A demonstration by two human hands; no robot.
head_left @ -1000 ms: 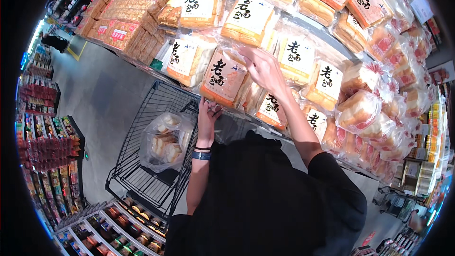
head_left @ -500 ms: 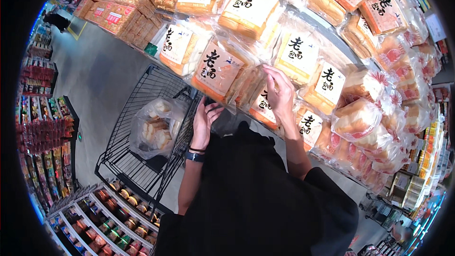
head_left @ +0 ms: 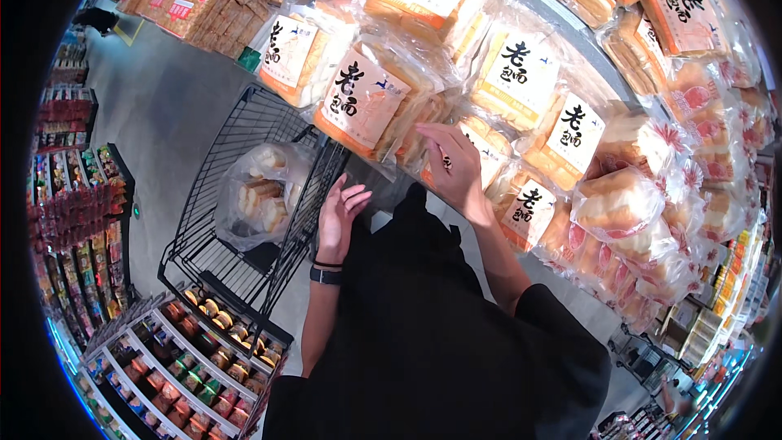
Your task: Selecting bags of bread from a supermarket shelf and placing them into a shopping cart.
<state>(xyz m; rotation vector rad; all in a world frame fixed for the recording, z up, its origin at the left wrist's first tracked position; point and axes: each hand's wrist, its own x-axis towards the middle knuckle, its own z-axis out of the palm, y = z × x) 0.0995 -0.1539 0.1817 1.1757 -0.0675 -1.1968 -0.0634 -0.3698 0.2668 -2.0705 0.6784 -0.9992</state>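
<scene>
My right hand (head_left: 458, 165) is over the front of a bread display, its fingers bent loosely and spread apart. The fingertips reach the side of a bagged sliced loaf (head_left: 366, 102) with an orange and pale label; whether they touch it is hard to tell. Just below the hand's wrist lies another bagged loaf (head_left: 525, 210) with a white label. Nearer to me, my left hand (head_left: 340, 210) is raised beside the cart rim, palm turned inward, fingers apart, holding nothing. A dark wristband circles that wrist.
A black wire shopping cart (head_left: 191, 204) stands at the left, with a clear bag of bread rolls (head_left: 265, 195) inside. More bagged loaves (head_left: 627, 204) are heaped at the right. Shelves of packaged goods (head_left: 179, 371) stand behind the cart at lower left.
My right hand has moved left and nearer to me, toward the orange-labelled loaf's side. My left hand has drawn slightly back from the display edge. The view has shifted a little.
</scene>
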